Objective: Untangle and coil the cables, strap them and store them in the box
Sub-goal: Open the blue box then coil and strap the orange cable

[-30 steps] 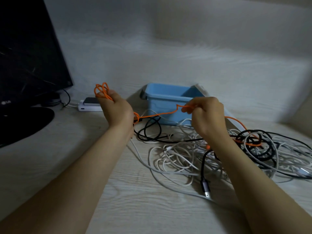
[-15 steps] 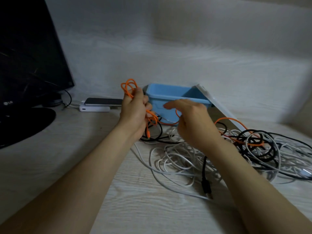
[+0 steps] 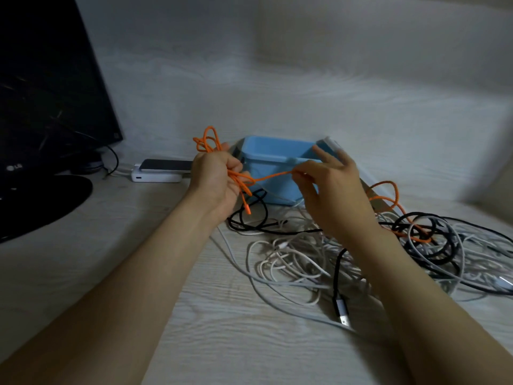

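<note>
The black monitor point(image 3: 50, 93) at the left of the surface point(image 3: 222, 343) is carrying the only mark that can be read: the brand logo point(image 3: 14, 167) "LG", showing in pale grey on the lower bezel, just above the round stand point(image 3: 41, 201). The letters are appearing small and slightly blurred, with a round emblem beside them too faint to make out.

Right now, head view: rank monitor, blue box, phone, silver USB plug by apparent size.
1. monitor, cut off by the frame, clearly largest
2. blue box
3. phone, lying further back than the plug
4. silver USB plug, nearest the camera yet smallest
</note>
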Demonstrator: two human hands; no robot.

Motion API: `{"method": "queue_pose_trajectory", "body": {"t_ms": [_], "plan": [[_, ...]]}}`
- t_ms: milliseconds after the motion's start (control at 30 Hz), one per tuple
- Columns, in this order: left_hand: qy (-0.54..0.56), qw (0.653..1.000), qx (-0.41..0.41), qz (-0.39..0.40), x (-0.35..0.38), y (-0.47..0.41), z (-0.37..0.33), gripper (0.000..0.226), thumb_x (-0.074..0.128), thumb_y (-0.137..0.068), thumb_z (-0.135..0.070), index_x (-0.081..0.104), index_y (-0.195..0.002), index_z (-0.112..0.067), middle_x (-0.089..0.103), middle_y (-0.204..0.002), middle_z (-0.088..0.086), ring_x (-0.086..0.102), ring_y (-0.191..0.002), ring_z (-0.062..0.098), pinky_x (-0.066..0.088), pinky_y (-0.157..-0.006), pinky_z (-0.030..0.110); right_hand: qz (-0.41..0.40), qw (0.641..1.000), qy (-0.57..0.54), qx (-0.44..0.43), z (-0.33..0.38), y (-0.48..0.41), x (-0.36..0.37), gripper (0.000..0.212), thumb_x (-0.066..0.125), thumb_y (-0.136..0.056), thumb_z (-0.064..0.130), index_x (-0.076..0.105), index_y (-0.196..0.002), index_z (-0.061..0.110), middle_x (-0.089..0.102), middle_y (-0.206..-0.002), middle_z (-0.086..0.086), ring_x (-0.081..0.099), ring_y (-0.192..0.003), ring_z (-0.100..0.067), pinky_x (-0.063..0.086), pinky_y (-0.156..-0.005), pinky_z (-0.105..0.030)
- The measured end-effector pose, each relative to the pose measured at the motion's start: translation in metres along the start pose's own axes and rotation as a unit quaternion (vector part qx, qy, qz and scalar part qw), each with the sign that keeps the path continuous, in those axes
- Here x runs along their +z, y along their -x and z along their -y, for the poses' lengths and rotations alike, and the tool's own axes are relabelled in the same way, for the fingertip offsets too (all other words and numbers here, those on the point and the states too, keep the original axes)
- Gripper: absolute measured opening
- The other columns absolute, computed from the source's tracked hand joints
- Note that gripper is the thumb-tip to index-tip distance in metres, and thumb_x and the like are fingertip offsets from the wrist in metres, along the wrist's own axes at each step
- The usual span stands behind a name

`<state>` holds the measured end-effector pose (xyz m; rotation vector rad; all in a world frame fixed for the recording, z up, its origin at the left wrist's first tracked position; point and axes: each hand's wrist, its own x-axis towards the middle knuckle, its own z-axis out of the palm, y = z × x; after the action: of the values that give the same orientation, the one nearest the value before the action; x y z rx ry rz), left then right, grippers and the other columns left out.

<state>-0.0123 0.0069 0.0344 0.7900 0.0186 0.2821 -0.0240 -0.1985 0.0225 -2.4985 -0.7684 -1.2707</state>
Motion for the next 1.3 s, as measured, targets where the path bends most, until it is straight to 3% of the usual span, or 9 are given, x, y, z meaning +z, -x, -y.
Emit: {"method": "queue_pose_trajectory", "body": {"t_ms": [100,233,400,567,633,767,900,1033,1300], "plan": [[-0.022,1.000,-0.021,0.005,-0.001,0.000,0.000,0.027,0.038,-0.099,0.008,0.047,-0.087,-0.015,0.031,-0.066,0.001,0.033,-0.048,0.010,0.032,-0.041,0.020,-0.068,0.983,-0.170,-0.014,0.016,-0.002,-0.011,0.008,0.072,-0.095,0.011,0.079,-0.093,0.013,0.073,-0.080,0.001,0.072,-0.089,-0.015,0.051,-0.079,-0.025],[-0.033,0.999,-0.037,-0.007,-0.001,-0.003,-0.003,0.030,0.050,-0.106,-0.009,0.046,-0.077,-0.018,0.037,-0.065,-0.002,0.033,-0.045,0.008,0.031,-0.039,0.019,-0.047,0.968,-0.246,0.015,0.034,-0.003,-0.015,0.007,0.074,-0.093,0.014,0.081,-0.095,0.015,0.069,-0.076,0.005,0.063,-0.066,-0.012,0.049,-0.065,-0.025],[-0.076,0.988,0.059,-0.121,-0.004,-0.014,-0.007,0.025,0.051,-0.107,-0.022,0.047,-0.082,-0.020,0.040,-0.064,-0.002,0.041,-0.044,0.013,0.034,-0.045,0.021,0.081,0.972,-0.215,0.054,0.025,-0.003,-0.013,0.018,0.076,-0.086,0.015,0.079,-0.100,0.025,0.067,-0.076,0.013,0.060,-0.063,-0.006,0.051,-0.064,-0.028],[-0.171,0.963,0.141,-0.152,-0.009,-0.013,-0.002,0.016,0.045,-0.107,-0.037,0.050,-0.116,-0.024,0.060,-0.098,0.011,0.050,-0.096,0.028,0.049,-0.083,0.049,0.147,0.985,-0.033,0.078,0.021,-0.003,-0.014,0.018,0.071,-0.078,0.022,0.070,-0.093,0.031,0.066,-0.095,0.009,0.064,-0.087,-0.021,0.058,-0.070,-0.042],[-0.184,0.958,0.149,-0.161,-0.008,-0.010,0.000,0.018,0.043,-0.111,-0.031,0.048,-0.125,-0.021,0.060,-0.130,0.018,0.058,-0.110,0.030,0.049,-0.098,0.046,0.149,0.985,0.020,0.086,0.018,-0.003,-0.013,0.016,0.073,-0.083,0.025,0.073,-0.097,0.032,0.063,-0.104,0.005,0.063,-0.095,-0.026,0.057,-0.072,-0.042],[-0.145,0.964,0.160,-0.153,-0.007,-0.008,0.001,0.030,0.042,-0.109,-0.029,0.047,-0.134,-0.013,0.054,-0.143,0.017,0.055,-0.131,0.037,0.051,-0.105,0.045,0.129,0.984,0.102,0.068,0.009,-0.001,-0.008,0.008,0.074,-0.088,0.027,0.079,-0.094,0.030,0.071,-0.093,0.003,0.062,-0.103,-0.029,0.046,-0.088,-0.044],[-0.181,0.951,0.180,-0.172,-0.013,-0.012,-0.005,0.020,0.041,-0.109,-0.029,0.046,-0.124,-0.017,0.053,-0.140,0.016,0.060,-0.113,0.026,0.057,-0.085,0.024,0.072,0.995,0.064,0.000,0.002,0.000,-0.012,0.006,0.077,-0.079,0.031,0.076,-0.078,0.025,0.068,-0.085,0.002,0.059,-0.114,-0.028,0.032,-0.092,-0.044],[-0.197,0.951,0.166,-0.173,-0.014,-0.013,-0.003,0.012,0.042,-0.110,-0.027,0.046,-0.119,-0.021,0.058,-0.128,0.012,0.061,-0.110,0.027,0.055,-0.091,0.038,0.062,0.992,-0.099,-0.055,0.019,-0.005,-0.022,0.008,0.064,-0.076,0.026,0.064,-0.075,0.018,0.069,-0.085,0.003,0.067,-0.110,-0.023,0.044,-0.094,-0.043],[-0.136,0.989,0.019,-0.047,-0.014,-0.014,-0.010,0.013,0.052,-0.103,-0.023,0.055,-0.090,-0.023,0.045,-0.068,-0.007,0.034,-0.048,0.008,0.022,-0.045,0.020,0.086,0.961,-0.263,0.017,0.026,-0.006,-0.027,0.014,0.056,-0.108,0.023,0.068,-0.103,0.019,0.065,-0.051,-0.001,0.066,-0.048,-0.021,0.051,-0.054,-0.043]]}}
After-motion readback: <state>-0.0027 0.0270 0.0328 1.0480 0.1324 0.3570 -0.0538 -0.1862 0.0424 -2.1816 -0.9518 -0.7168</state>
